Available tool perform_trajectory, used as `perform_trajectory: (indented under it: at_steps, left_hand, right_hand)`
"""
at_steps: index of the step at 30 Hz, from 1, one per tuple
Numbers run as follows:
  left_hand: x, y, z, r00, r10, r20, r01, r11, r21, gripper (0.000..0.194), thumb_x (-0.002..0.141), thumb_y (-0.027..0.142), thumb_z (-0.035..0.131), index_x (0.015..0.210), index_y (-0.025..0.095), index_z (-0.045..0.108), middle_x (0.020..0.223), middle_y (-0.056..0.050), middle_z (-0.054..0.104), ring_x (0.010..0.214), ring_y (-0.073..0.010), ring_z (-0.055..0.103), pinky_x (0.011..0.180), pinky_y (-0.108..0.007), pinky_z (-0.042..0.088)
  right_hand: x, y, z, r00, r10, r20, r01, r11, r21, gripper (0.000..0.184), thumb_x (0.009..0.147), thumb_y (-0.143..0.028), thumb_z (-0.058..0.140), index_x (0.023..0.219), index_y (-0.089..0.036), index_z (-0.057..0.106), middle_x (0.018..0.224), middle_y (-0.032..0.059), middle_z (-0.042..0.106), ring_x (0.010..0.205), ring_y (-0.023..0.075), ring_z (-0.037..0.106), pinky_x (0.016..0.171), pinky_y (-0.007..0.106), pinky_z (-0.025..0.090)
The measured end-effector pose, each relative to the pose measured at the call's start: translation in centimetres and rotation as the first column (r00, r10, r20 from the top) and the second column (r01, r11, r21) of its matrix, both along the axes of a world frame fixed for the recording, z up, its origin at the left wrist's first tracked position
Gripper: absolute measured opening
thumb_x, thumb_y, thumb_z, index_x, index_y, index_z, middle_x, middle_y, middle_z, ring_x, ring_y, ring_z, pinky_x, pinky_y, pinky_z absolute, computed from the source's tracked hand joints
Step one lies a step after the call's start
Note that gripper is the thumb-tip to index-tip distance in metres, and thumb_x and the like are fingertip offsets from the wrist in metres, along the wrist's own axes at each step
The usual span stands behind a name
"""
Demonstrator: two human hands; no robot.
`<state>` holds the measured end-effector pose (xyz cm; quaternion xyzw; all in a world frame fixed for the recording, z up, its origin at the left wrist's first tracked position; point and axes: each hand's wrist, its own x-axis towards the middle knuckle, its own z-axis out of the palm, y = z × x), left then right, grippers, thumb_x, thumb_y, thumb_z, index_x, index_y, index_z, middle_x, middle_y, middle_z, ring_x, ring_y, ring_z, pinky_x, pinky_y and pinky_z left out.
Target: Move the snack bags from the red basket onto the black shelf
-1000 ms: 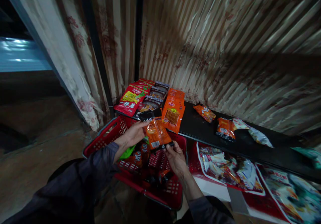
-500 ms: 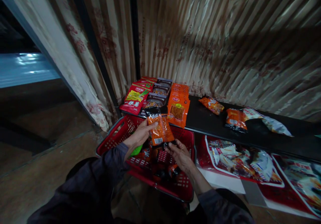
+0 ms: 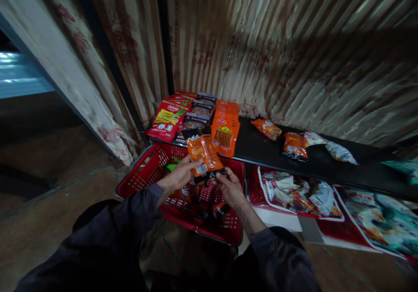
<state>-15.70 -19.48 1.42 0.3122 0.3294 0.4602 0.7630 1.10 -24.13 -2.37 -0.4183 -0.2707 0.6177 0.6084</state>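
Observation:
Between both hands I hold an orange and black snack bag (image 3: 204, 152), tilted, its barcode near the lower edge. My left hand (image 3: 180, 173) grips its left side with the thumb on top. The fingers of my right hand (image 3: 230, 187) pinch its lower right black edge. Beneath my hands stands a red shopping basket (image 3: 146, 178) with more orange and black bags and something bright green inside. Just behind the held bag, rows of red snack packets (image 3: 167, 117), dark packets (image 3: 200, 112) and orange stick-snack packets (image 3: 225, 128) lie overlapping on a black shelf (image 3: 248, 146).
Along the shelf to the right lie an orange bag (image 3: 266, 127), another orange and black bag (image 3: 294, 146), white bags (image 3: 339, 151) and a green bag (image 3: 401, 170). Below are red bins (image 3: 257, 196) full of bags. A floral curtain (image 3: 209, 35) hangs behind, beside a dark post (image 3: 165, 35).
The view has shifted slightly right, so everything appears further left and a little higher. Both hands keep hold of the snack bag, which has tilted slightly.

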Motion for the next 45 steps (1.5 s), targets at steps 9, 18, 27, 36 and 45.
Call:
perform_trajectory:
  at_steps: [9, 18, 27, 36, 45]
  left_hand:
    - [0.2, 0.0, -0.1, 1.000, -0.002, 0.009, 0.002, 1.000, -0.014, 0.049, 0.071, 0.022, 0.082, 0.117, 0.015, 0.065, 0.106, -0.010, 0.074, 0.092, -0.0244, 0.072, 0.085, -0.036, 0.057]
    - [-0.1, 0.3, 0.0, 0.999, 0.031, 0.036, -0.028, 0.997, -0.067, 0.039, 0.073, 0.030, 0.081, 0.107, 0.015, 0.069, 0.106, -0.010, 0.074, 0.097, -0.0260, 0.071, 0.087, -0.036, 0.056]
    - [0.1, -0.4, -0.7, 0.994, 0.053, -0.091, -0.045, 0.995, 0.089, 0.050, 0.074, 0.036, 0.079, 0.119, 0.021, 0.064, 0.117, -0.007, 0.072, 0.103, -0.0237, 0.069, 0.096, -0.037, 0.051]
    - [0.4, -1.1, -0.8, 0.991, -0.048, -0.122, 0.073, 0.976, 0.205, 0.072, 0.076, 0.037, 0.077, 0.141, 0.026, 0.049, 0.142, -0.006, 0.056, 0.134, -0.0289, 0.048, 0.114, -0.044, 0.034]
    - [0.2, -1.5, 0.1, 0.992, -0.127, 0.023, 0.122, 0.981, 0.152, 0.069, 0.080, 0.040, 0.073, 0.143, 0.028, 0.048, 0.146, -0.007, 0.052, 0.135, -0.0312, 0.046, 0.109, -0.046, 0.039]
  right_hand:
    - [0.2, 0.0, 0.0, 1.000, 0.018, 0.017, -0.018, 1.000, -0.002, 0.032, 0.056, -0.031, 0.088, 0.073, -0.021, 0.063, 0.067, -0.0054, 0.066, 0.057, 0.0100, 0.062, 0.053, 0.020, 0.050]
    - [0.0, 0.2, -0.7, 0.995, 0.071, 0.065, -0.070, 0.997, -0.019, 0.038, 0.059, -0.036, 0.087, 0.087, -0.020, 0.067, 0.075, -0.0030, 0.069, 0.063, 0.0115, 0.061, 0.059, 0.022, 0.049]
    - [0.7, 0.1, -2.0, 0.550, -0.422, 0.721, 0.040, 0.875, 0.482, 0.053, 0.083, -0.034, 0.065, 0.133, -0.024, 0.053, 0.139, 0.0115, 0.054, 0.125, 0.0245, 0.052, 0.098, 0.044, 0.050]
    - [-0.1, -0.7, -1.2, 0.258, -0.537, 0.803, -0.182, 0.789, 0.587, 0.053, 0.094, -0.040, 0.050, 0.143, -0.022, 0.042, 0.146, 0.0147, 0.048, 0.135, 0.0283, 0.045, 0.108, 0.054, 0.042]
    - [0.5, -0.7, -0.8, 0.312, -0.457, 0.833, -0.256, 0.804, 0.537, 0.089, 0.085, -0.060, 0.057, 0.154, -0.020, 0.018, 0.159, 0.0165, 0.027, 0.146, 0.0341, 0.027, 0.115, 0.059, 0.030]
